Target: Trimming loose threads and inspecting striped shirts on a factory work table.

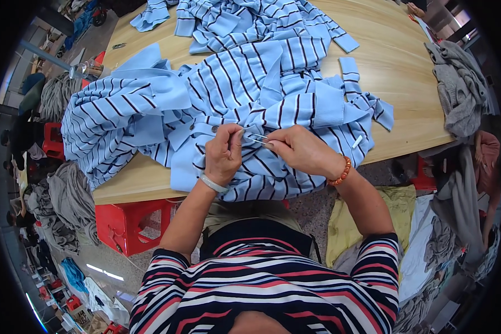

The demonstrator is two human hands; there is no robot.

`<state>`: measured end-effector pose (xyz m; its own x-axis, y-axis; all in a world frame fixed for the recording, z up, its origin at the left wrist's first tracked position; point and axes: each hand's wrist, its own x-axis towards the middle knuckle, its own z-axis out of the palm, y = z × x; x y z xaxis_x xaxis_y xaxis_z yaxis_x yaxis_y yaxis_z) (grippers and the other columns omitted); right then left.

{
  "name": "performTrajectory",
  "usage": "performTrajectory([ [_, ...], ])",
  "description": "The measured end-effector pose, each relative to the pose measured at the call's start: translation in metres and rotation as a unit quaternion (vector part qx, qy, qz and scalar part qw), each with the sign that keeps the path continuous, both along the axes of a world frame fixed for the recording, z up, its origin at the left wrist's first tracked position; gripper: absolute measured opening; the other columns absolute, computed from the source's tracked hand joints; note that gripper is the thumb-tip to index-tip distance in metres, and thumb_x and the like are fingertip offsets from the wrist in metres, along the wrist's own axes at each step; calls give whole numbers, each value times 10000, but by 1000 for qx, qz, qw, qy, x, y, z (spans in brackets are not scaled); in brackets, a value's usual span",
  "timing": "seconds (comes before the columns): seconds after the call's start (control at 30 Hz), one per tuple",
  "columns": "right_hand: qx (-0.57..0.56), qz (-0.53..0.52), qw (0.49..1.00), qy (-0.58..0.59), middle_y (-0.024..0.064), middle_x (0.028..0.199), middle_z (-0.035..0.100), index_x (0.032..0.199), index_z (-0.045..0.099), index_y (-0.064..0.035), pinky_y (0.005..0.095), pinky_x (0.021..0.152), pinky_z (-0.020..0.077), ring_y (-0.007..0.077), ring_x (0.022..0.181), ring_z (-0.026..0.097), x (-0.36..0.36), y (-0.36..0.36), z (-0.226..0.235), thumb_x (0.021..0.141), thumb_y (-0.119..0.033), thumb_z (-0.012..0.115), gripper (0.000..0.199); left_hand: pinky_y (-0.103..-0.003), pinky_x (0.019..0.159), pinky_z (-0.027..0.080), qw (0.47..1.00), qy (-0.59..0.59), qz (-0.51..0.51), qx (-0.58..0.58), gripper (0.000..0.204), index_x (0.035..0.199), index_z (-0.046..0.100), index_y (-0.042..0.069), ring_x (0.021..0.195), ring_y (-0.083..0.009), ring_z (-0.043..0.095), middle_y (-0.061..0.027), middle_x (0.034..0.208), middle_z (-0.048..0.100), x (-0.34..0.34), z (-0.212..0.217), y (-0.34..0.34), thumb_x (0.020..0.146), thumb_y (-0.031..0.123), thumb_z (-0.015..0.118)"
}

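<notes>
On the table [401, 83] lies a blue striped garment [264, 177]. At it, the left hand [224, 153] pinches something unclear; the right hand [299, 147] grips a thin metal tool [258, 137]. Dark buttons [214, 129] look attached; the handwork seems unfinished, its remainder unclear.

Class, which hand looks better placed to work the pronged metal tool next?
Probably right: the right hand holds the metal tool, its prongs pointing toward the left hand, which is at the striped knit garment.
</notes>
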<state>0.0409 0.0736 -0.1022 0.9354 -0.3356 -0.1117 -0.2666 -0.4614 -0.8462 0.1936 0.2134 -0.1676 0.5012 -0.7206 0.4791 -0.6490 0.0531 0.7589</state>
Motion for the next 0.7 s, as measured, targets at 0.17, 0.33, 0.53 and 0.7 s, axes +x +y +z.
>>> performTrajectory([
  [0.17, -197, 1, 980, 11, 208, 756, 640, 973, 649, -8, 440, 641, 484, 381, 719, 631, -11, 8, 10, 912, -174, 562, 197, -235, 508, 400, 995, -85, -51, -14, 82, 996, 576, 15, 551, -87, 508, -52, 715, 582, 3, -3, 2, 921, 26, 606],
  [0.33, -232, 151, 959, 60, 181, 686, 606, 923, 606, -36, 490, 631, 459, 387, 703, 618, -18, -12, 30, 912, -177, 566, 147, -194, 607, 436, 969, 112, -206, 78, 152, 970, 590, 12, 659, -54, 549, -23, 773, 635, 9, 7, 12, 870, 50, 698],
  [0.53, -218, 142, 963, 73, 194, 716, 620, 933, 617, -30, 497, 638, 456, 399, 720, 616, -17, -18, 39, 912, -172, 565, 153, -190, 659, 438, 950, 218, -189, 118, 156, 971, 672, -8, 729, -34, 538, 19, 814, 651, 5, 23, 6, 863, 95, 716],
  [0.7, -189, 162, 966, 73, 190, 770, 643, 931, 628, -27, 490, 676, 461, 397, 760, 616, -16, -24, 37, 918, -164, 552, 157, -190, 627, 420, 942, 214, -216, 143, 124, 949, 678, -10, 687, -36, 522, 18, 774, 645, 11, 29, 12, 873, 85, 700],
])
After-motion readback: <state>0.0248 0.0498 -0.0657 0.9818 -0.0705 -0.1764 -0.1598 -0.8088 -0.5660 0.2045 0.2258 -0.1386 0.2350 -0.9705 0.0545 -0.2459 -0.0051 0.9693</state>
